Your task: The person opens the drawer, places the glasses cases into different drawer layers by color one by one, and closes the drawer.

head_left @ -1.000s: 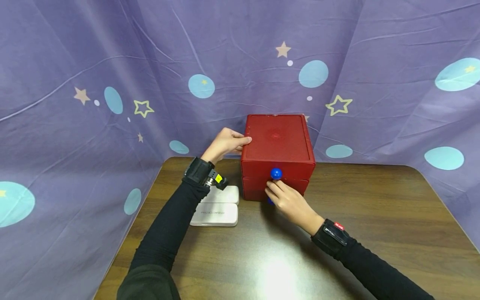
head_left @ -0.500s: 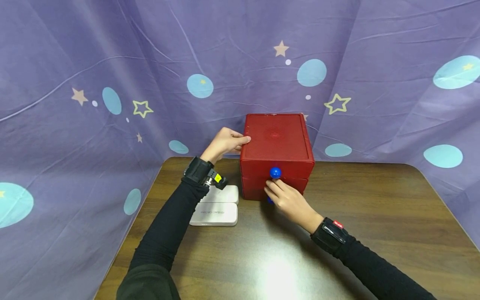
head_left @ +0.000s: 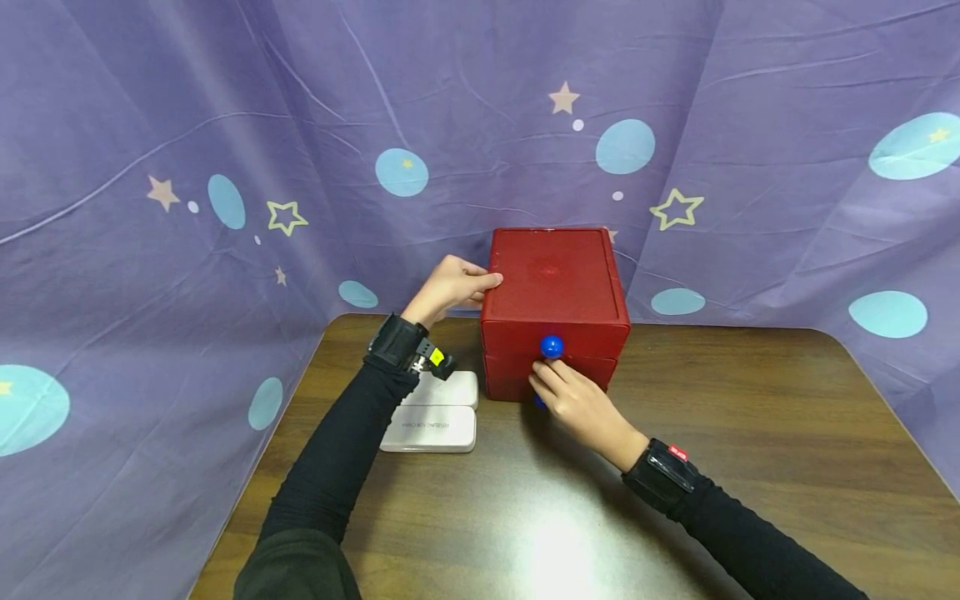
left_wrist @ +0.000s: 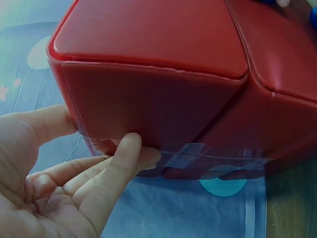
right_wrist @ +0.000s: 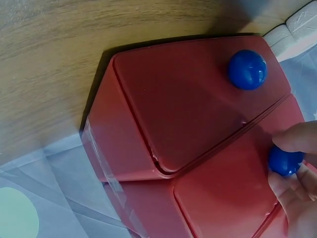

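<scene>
A red box of stacked small drawers (head_left: 553, 275) stands on the table. My left hand (head_left: 453, 287) holds its upper left edge; in the left wrist view the thumb (left_wrist: 54, 121) lies over the edge and fingertips (left_wrist: 130, 141) meet the side wall. At the front, my right hand (head_left: 581, 408) pinches the blue knob (right_wrist: 285, 161) of the middle drawer between thumb and fingers. Another blue knob (head_left: 552, 347) sits above that hand, on the top drawer. The lowest blue knob (right_wrist: 247, 69) shows fully in the right wrist view. The drawer fronts appear closed.
Two white flat cases (head_left: 431, 429) lie side by side left of the box, partly under the left forearm in the head view. Behind the wooden table (head_left: 735, 417) hangs a purple curtain (head_left: 487, 125) with stars and spots. Clear tape (left_wrist: 185, 156) runs along the box's side.
</scene>
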Action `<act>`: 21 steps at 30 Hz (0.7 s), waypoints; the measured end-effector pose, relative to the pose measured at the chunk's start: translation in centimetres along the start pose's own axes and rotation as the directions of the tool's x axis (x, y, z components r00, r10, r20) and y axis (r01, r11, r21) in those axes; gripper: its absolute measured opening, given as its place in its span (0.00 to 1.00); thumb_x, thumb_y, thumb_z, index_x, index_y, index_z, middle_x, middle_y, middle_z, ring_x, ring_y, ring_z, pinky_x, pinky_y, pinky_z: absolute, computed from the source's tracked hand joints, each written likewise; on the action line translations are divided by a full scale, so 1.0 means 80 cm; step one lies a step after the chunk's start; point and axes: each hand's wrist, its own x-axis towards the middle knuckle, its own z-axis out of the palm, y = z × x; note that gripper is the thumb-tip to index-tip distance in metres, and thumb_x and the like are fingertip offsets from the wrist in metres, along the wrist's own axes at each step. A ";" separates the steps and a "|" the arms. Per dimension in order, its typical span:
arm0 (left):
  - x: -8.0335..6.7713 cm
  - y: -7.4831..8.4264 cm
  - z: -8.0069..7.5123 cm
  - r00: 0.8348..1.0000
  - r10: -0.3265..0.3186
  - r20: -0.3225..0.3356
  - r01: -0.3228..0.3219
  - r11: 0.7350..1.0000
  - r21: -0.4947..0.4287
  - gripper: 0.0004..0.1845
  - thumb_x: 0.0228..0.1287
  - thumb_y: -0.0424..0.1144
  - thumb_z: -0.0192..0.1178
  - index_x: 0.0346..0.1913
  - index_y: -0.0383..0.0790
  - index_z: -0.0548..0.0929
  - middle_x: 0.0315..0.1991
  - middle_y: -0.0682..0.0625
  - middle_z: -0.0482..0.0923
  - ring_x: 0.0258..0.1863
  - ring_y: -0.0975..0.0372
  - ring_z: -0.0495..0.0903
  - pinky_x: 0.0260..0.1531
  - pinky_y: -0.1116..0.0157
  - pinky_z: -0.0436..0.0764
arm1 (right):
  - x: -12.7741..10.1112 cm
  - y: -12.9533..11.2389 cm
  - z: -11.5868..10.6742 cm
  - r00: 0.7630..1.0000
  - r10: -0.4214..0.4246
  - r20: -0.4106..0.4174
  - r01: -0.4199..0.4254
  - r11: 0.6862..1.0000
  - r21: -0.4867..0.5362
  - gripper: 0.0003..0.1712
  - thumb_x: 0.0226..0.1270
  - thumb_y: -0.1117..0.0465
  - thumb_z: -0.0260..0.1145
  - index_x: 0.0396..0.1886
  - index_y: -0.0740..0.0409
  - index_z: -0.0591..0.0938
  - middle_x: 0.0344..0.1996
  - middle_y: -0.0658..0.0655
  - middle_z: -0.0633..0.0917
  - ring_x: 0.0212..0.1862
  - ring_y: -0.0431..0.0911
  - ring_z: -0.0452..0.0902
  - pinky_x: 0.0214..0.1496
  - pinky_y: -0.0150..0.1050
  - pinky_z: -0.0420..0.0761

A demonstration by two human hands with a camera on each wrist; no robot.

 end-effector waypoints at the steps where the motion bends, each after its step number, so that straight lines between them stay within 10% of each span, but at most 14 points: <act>1: 0.000 0.000 0.000 1.000 0.001 0.001 -0.001 1.000 0.000 0.20 0.67 0.39 0.68 0.54 0.25 0.85 0.49 0.32 0.86 0.34 0.58 0.90 0.42 0.60 0.91 | 0.000 -0.001 -0.001 1.000 0.004 0.005 -0.004 1.000 0.005 0.30 0.85 0.68 0.34 0.50 0.71 0.85 0.49 0.66 0.83 0.54 0.57 0.79 0.60 0.45 0.85; 8: 0.001 -0.001 0.000 1.000 -0.001 0.001 0.001 1.000 0.002 0.20 0.67 0.39 0.69 0.53 0.25 0.85 0.49 0.33 0.87 0.34 0.58 0.90 0.43 0.60 0.91 | 0.000 -0.005 -0.006 0.999 0.033 0.012 -0.033 0.998 0.046 0.18 0.81 0.70 0.48 0.50 0.71 0.85 0.50 0.67 0.83 0.55 0.59 0.79 0.61 0.47 0.85; 13: 0.003 -0.002 0.000 1.000 -0.007 0.005 0.007 1.000 -0.006 0.20 0.67 0.39 0.68 0.53 0.25 0.85 0.50 0.33 0.87 0.35 0.58 0.90 0.44 0.60 0.90 | 0.000 -0.009 -0.012 0.999 0.043 0.024 -0.045 0.997 0.065 0.17 0.59 0.73 0.70 0.50 0.70 0.85 0.51 0.68 0.84 0.55 0.60 0.79 0.59 0.50 0.85; 21: 0.002 0.000 0.000 1.000 -0.011 0.009 0.011 1.000 -0.013 0.20 0.68 0.39 0.68 0.54 0.26 0.85 0.50 0.33 0.86 0.34 0.59 0.89 0.44 0.60 0.90 | -0.012 -0.015 -0.013 0.999 -0.036 0.018 0.036 0.999 -0.004 0.31 0.85 0.67 0.33 0.50 0.66 0.86 0.54 0.67 0.85 0.57 0.60 0.80 0.59 0.50 0.84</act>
